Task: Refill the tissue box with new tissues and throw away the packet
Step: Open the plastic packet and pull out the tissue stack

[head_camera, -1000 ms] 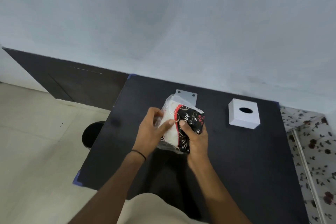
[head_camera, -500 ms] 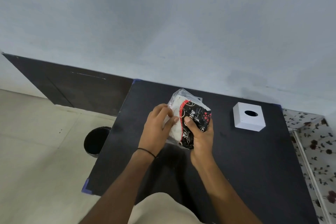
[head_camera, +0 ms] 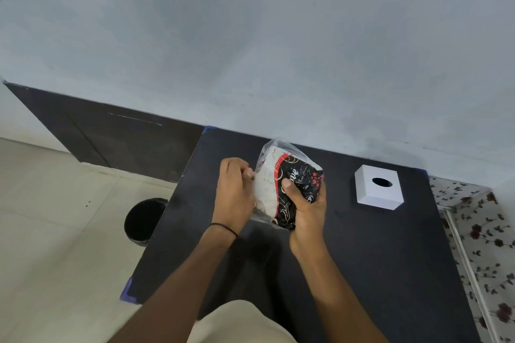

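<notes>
A tissue packet (head_camera: 289,175), clear plastic with a black and red printed side and white tissues inside, is held up above the black table (head_camera: 362,245). My right hand (head_camera: 305,206) grips its printed right side from below. My left hand (head_camera: 235,192) pinches the clear plastic on its left edge. A white square tissue box (head_camera: 379,191) with a round hole on top stands on the table to the right, apart from both hands.
A black round bin (head_camera: 143,221) stands on the tiled floor just left of the table. A dark panel (head_camera: 111,136) runs along the wall's base at left. A floral-patterned surface (head_camera: 485,231) borders the table on the right.
Both hands raised the packet slightly and tilted it. My left hand shifted from lying flat on the packet's front to pinching the plastic at its left edge. A white piece behind the packet is now hidden.
</notes>
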